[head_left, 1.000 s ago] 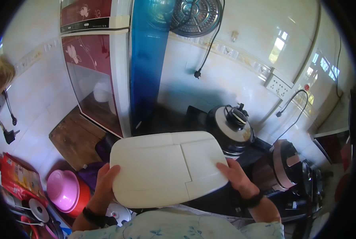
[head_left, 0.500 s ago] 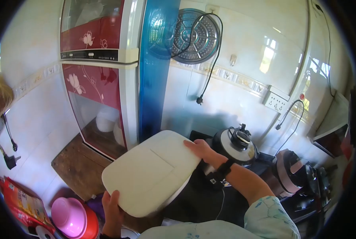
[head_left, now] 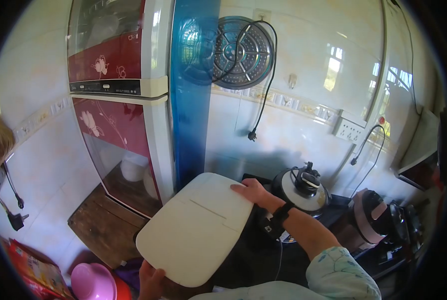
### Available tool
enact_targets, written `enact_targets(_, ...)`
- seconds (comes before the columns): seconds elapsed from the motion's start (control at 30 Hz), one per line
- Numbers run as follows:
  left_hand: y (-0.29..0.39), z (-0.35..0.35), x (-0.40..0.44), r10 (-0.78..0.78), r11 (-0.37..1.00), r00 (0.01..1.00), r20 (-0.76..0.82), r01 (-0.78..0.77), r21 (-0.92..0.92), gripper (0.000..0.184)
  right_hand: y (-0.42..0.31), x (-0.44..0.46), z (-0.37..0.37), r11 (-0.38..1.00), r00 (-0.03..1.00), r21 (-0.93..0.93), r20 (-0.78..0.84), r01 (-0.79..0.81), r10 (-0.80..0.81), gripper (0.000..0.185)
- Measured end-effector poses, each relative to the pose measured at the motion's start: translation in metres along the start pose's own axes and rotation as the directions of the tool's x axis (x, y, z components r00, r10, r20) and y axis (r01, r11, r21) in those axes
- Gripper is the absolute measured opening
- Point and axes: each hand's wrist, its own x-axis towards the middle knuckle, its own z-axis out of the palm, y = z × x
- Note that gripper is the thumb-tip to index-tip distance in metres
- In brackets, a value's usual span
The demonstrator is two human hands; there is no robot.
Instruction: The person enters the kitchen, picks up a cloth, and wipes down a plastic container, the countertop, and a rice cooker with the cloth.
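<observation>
A white lidded box (head_left: pixel 193 235), rounded at the corners and with a thin seam line across its top, is held in front of me, its top turned toward the camera. My right hand (head_left: pixel 256 192) grips its upper right edge, thumb on top and the other fingers out of sight. At the lower left corner, my left hand (head_left: pixel 151 281) closes on the edge with its thumb near the rim. The box's sides and underside are mostly hidden. Just right of my right hand stands a black and silver electric cooker (head_left: pixel 301 189).
A brown rice cooker (head_left: pixel 363 220) stands on the black counter at right. A red and white cabinet (head_left: pixel 116 127) rises at left above a wooden board (head_left: pixel 101 225). A pink basin (head_left: pixel 93 282) sits low left. A plugged-out cord (head_left: pixel 263 100) hangs on the wall.
The box has tipped so its top faces the camera more squarely and its side no longer shows. Its left end and my left hand are lower in view. Both hands keep their grip.
</observation>
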Motion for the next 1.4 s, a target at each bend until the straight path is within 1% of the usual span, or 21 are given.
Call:
enact_targets(0.03,0.004,-0.002,-0.005,-0.07,0.991,0.996,0.064,0.062,0.114,0.054,0.001,0.002,-0.001,0.997,0.997,-0.024,0.013,0.071,-0.07,0.047)
enact_targets(0.07,0.005,0.0,-0.006,-0.079,0.99,0.995,0.056,0.071,0.124,0.054,0.003,0.003,0.0,0.99,0.99,-0.043,0.03,0.138,-0.136,0.043)
enact_targets(0.13,0.008,0.009,-0.008,0.002,0.992,0.994,0.106,0.011,-0.126,0.044,0.004,0.01,0.002,0.982,0.982,-0.061,0.068,0.181,-0.177,0.048)
enact_targets(0.17,0.008,0.014,-0.009,-0.029,0.994,0.995,0.099,0.039,-0.105,0.044,0.003,0.015,0.002,0.968,0.969,-0.088,0.098,0.236,-0.227,0.052)
enact_targets(0.23,0.002,0.018,-0.012,0.12,0.982,0.993,0.005,-0.118,-0.15,0.049,0.009,0.025,0.005,0.973,0.973,-0.099,0.119,0.21,-0.198,0.053)
enact_targets(0.3,0.001,0.015,-0.01,0.072,0.988,0.997,-0.003,-0.072,-0.139,0.052,0.0,0.019,0.001,0.964,0.963,-0.079,0.104,0.256,-0.247,0.054)
enact_targets(0.37,0.001,0.016,-0.01,0.134,0.975,0.988,0.071,-0.119,-0.186,0.054,0.003,0.022,0.004,0.975,0.971,0.002,0.086,0.222,-0.222,0.055)
enact_targets(0.43,0.003,0.015,-0.01,0.067,0.99,0.994,0.086,-0.056,-0.132,0.054,0.01,0.031,0.008,0.972,0.969,0.05,0.083,0.23,-0.234,0.054)
enact_targets(0.5,0.007,0.028,-0.005,0.107,0.992,0.988,0.107,-0.098,-0.084,0.046,0.014,0.037,0.01,0.963,0.962,0.09,0.075,0.255,-0.261,0.053)
enact_targets(0.6,0.004,0.04,0.002,0.1,0.995,0.995,0.008,-0.1,-0.013,0.047,0.016,0.046,0.012,0.976,0.983,0.143,0.058,0.162,-0.172,0.054)
enact_targets(0.7,-0.01,0.029,0.013,0.027,0.999,0.995,0.093,-0.03,0.029,0.047,0.019,0.056,0.008,0.982,0.988,0.161,0.095,0.102,-0.119,0.056)
enact_targets(0.8,-0.009,0.044,0.026,0.032,0.998,0.992,0.124,-0.037,0.04,0.047,0.024,0.064,0.003,0.986,0.997,0.158,0.048,0.05,-0.058,0.054)
enact_targets(0.87,-0.008,0.041,0.04,0.008,0.999,0.988,0.156,-0.015,0.046,0.046,0.029,0.062,0.007,0.975,0.974,-0.088,-0.082,0.205,-0.212,0.052)
enact_targets(0.9,-0.008,0.039,0.044,-0.027,0.998,0.984,0.175,0.018,0.054,0.044,0.03,0.055,0.007,0.983,0.983,-0.079,-0.063,0.169,-0.174,0.053)
enact_targets(0.97,-0.01,0.045,0.05,-0.005,0.997,0.984,0.175,-0.009,0.081,0.043,0.044,0.027,0.016,0.902,0.853,-0.213,-0.302,0.376,-0.426,0.059)
enact_targets(1.07,-0.012,0.059,0.058,0.018,0.992,0.982,0.187,-0.04,0.117,0.041,0.043,-0.03,0.0,0.922,0.893,-0.078,-0.229,0.379,-0.387,0.06)
enact_targets(1.13,-0.013,0.067,0.067,0.026,0.991,0.979,0.203,-0.053,0.127,0.04,0.049,-0.057,-0.013,0.938,0.943,0.123,-0.113,0.325,-0.312,0.055)
enact_targets(1.17,-0.016,0.069,0.076,0.047,0.988,0.977,0.21,-0.077,0.137,0.039,0.053,-0.069,-0.018,0.937,0.942,0.124,-0.114,0.328,-0.315,0.055)
enact_targets(1.23,-0.023,0.077,0.094,0.077,0.984,0.973,0.219,-0.11,0.142,0.037,0.059,-0.09,-0.029,0.905,0.981,0.392,0.023,0.168,-0.192,0.045)
enact_targets(1.33,-0.029,0.095,0.118,0.123,0.989,0.956,0.267,-0.141,0.049,0.031,0.073,-0.119,-0.048,0.921,0.989,0.382,0.092,0.075,-0.119,0.036)
enact_targets(1.4,-0.033,0.109,0.133,0.127,0.991,0.959,0.252,-0.135,0.015,0.031,0.082,-0.139,-0.059,0.934,0.996,0.354,0.049,0.05,-0.072,0.034)
